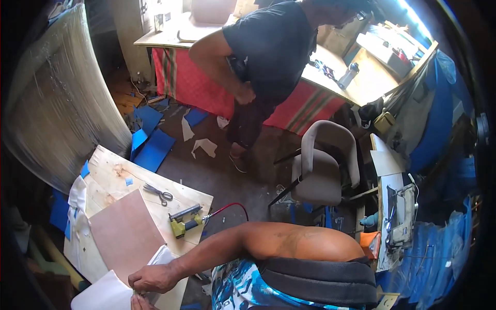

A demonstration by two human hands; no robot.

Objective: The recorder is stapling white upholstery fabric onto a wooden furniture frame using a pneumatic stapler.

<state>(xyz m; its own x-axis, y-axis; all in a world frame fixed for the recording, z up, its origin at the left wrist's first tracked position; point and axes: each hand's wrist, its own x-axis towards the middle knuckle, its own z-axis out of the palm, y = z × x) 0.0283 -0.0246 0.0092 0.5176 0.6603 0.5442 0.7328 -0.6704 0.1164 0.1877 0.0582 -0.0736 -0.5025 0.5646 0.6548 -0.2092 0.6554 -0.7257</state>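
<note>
My right hand (155, 278) is closed on the edge of a piece of white fabric (101, 294), low on the wooden worktable (191, 201). Just below it, the fingers of my left hand (140, 303) press together at the same fabric edge; the rest of that hand is cut off by the frame. A flat pinkish-brown panel (126, 232) lies beside the fabric, partly under it. To the right of the panel rests a yellow-green pneumatic staple gun (185, 222) with a red air hose (230, 205). Black-handled scissors (158, 194) lie beyond it.
A person (274, 57) in dark clothes stands across the room by a bench with a red striped cloth (199, 82). A grey armchair (323, 170) stands at right, near a sewing machine (402, 214). Blue scraps (155, 150) litter the floor. A large plastic-wrapped roll (67, 98) stands left.
</note>
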